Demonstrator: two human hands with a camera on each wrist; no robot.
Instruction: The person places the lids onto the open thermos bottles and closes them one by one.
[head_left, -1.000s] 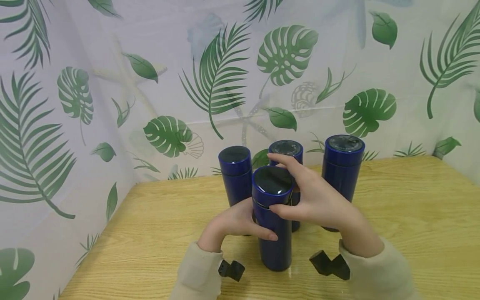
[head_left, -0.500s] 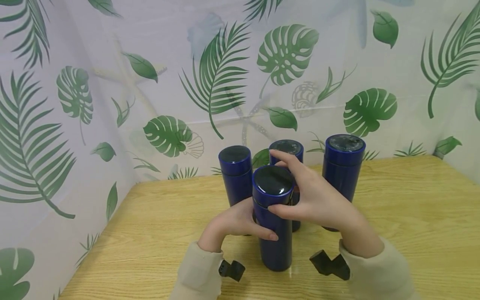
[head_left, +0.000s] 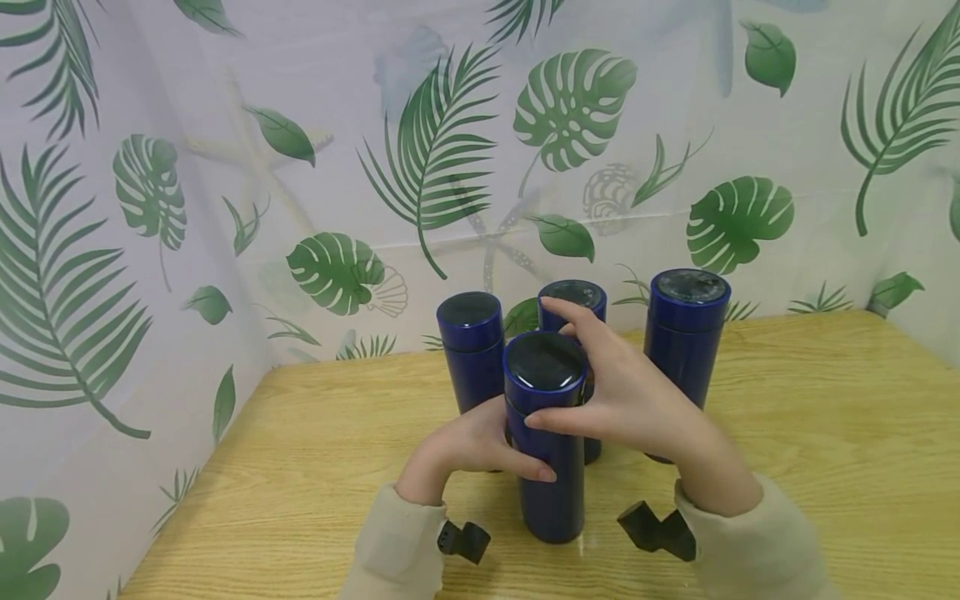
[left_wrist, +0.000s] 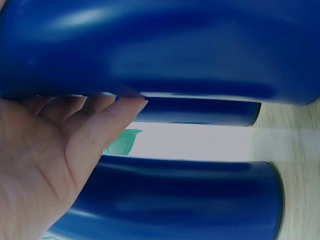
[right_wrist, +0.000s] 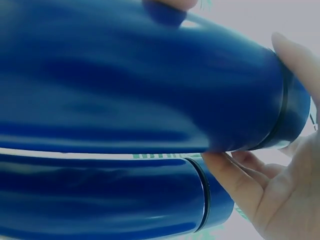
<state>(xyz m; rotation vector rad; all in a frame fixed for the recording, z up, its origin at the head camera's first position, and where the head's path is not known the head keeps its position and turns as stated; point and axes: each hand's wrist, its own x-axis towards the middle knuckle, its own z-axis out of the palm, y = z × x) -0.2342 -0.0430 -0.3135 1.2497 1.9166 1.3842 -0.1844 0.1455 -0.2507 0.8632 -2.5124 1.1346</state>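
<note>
A dark blue thermos bottle (head_left: 553,508) with a glossy black top stands upright on the table, nearest the camera. My left hand (head_left: 472,437) grips its body from the left, thumb across the front, other fingers behind it. Around its upper part, by the lid seam, curls my right hand (head_left: 637,404), thumb in front and index finger raised at the far side. In the left wrist view the left hand (left_wrist: 45,160) lies against the bottle (left_wrist: 190,50). In the right wrist view the right hand (right_wrist: 287,195) is around the lid end of the bottle (right_wrist: 140,75).
Three similar blue bottles stand upright behind the held one: one at back left (head_left: 472,358), one in the middle (head_left: 573,293) partly hidden by the right hand, one at right (head_left: 686,358). A leaf-patterned curtain (head_left: 315,192) backs the wooden table (head_left: 315,483).
My right thumb has slid slightly left across the bottle's front near the lid seam, and the right index finger has shifted a little upward. The left hand and the bottles stay put.
</note>
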